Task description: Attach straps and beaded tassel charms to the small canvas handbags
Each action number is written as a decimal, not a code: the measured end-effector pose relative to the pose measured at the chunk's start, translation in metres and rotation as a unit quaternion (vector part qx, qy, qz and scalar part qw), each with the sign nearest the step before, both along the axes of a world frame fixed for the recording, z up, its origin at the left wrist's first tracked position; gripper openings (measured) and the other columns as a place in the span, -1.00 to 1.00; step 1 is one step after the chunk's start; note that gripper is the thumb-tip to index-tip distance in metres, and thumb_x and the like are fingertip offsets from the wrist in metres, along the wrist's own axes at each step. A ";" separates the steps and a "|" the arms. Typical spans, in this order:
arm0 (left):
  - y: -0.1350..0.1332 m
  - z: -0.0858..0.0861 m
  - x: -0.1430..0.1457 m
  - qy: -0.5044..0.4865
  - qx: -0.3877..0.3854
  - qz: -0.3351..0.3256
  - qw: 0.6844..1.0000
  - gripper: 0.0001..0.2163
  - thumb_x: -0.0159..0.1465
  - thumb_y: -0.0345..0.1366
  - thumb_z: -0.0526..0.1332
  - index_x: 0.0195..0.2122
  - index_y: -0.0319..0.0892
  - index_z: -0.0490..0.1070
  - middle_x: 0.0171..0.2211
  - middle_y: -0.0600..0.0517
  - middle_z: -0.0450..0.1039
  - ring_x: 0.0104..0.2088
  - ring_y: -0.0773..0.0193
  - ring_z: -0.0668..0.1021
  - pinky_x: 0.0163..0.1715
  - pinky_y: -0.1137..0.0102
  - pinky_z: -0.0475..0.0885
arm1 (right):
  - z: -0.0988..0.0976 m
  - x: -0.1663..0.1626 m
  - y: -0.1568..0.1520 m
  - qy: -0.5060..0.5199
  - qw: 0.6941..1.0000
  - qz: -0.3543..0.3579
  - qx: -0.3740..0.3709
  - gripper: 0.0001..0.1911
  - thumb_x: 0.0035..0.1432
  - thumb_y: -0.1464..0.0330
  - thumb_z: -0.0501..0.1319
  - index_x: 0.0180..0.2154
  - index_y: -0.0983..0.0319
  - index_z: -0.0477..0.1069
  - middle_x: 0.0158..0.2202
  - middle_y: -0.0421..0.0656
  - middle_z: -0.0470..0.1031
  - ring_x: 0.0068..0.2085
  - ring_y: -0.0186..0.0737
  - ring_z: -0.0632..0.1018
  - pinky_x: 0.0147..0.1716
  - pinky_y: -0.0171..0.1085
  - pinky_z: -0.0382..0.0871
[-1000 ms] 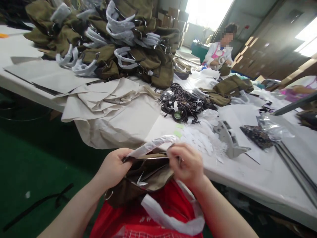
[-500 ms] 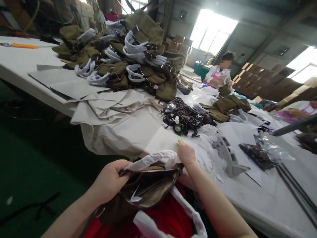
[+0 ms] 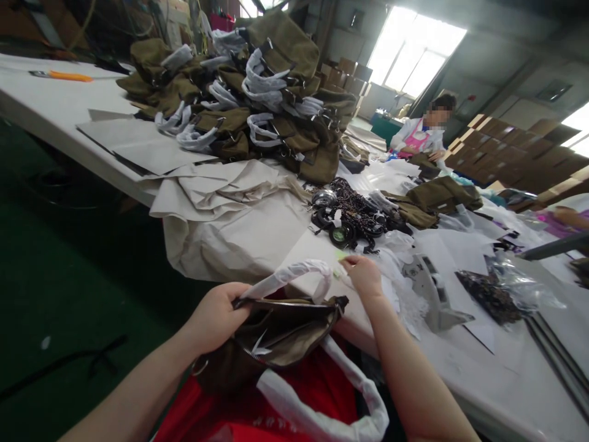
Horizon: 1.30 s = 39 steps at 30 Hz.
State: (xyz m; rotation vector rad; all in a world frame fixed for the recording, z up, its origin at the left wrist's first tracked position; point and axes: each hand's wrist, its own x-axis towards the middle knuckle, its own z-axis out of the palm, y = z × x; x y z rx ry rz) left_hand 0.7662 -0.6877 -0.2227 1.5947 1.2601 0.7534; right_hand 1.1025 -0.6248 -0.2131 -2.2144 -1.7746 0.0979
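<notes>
White table: beyond left fingers.
Olive bag: rim pinched between left hand fingers.
Right hand: fingers narrow, near green sticker; hold unclear.

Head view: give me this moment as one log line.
left hand: grips bag at mouth's end | right hand: by green slip on table, hold unclear | bag: unzipped, open | handles: wrapped white

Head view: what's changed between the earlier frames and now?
The right hand has left the right end of the olive handbag and moved forward to the table, fingertips by the green slips; whether it has one pinched is unclear. Unchanged: the left hand grips the handbag's left end, its zip open; the piled handbags lie as before.
</notes>
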 end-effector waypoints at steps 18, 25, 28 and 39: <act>-0.006 0.005 0.009 -0.021 0.025 -0.043 0.999 -0.75 0.27 -0.18 0.16 -0.22 -0.21 0.55 -0.35 0.04 0.57 -0.31 0.22 0.54 -0.30 0.45 0.39 | -0.018 -0.160 -0.074 -0.051 0.840 0.526 -0.123 -0.68 0.24 0.58 0.05 -0.07 0.39 0.50 -0.07 0.07 0.59 -0.04 -0.10 0.58 0.06 -0.19 0.38; -0.004 0.000 0.007 -0.073 -0.028 -0.037 0.996 -0.72 0.23 -0.12 0.22 -0.22 -0.22 0.55 -0.33 0.02 0.56 -0.31 0.21 0.54 -0.33 0.44 0.42 | -0.018 -0.129 -0.089 0.192 0.927 0.262 -0.186 -0.88 0.12 0.46 0.21 -0.29 0.24 0.52 -0.36 -0.13 0.60 -0.36 -0.21 0.58 -0.31 -0.26 0.46; -0.007 0.001 0.013 -0.091 -0.055 -0.043 0.993 -0.68 0.22 -0.07 0.23 -0.23 -0.24 0.54 -0.39 0.01 0.55 -0.37 0.23 0.53 -0.37 0.43 0.43 | -0.037 -0.131 -0.081 0.314 0.888 0.194 -0.274 -0.82 0.21 0.46 0.10 -0.30 0.28 0.49 -0.43 -0.17 0.57 -0.59 -0.36 0.45 -0.59 -0.37 0.35; -0.006 0.009 0.002 -0.057 -0.038 -0.112 0.991 -0.66 0.30 -0.05 0.13 -0.13 -0.20 0.52 -0.26 0.00 0.59 -0.21 0.13 0.58 -0.19 0.36 0.48 | 0.004 -0.179 -0.104 0.151 0.883 0.410 -0.172 -0.80 0.07 0.40 0.21 -0.27 0.30 0.56 -0.22 -0.01 0.62 -0.22 -0.09 0.57 -0.17 -0.22 0.44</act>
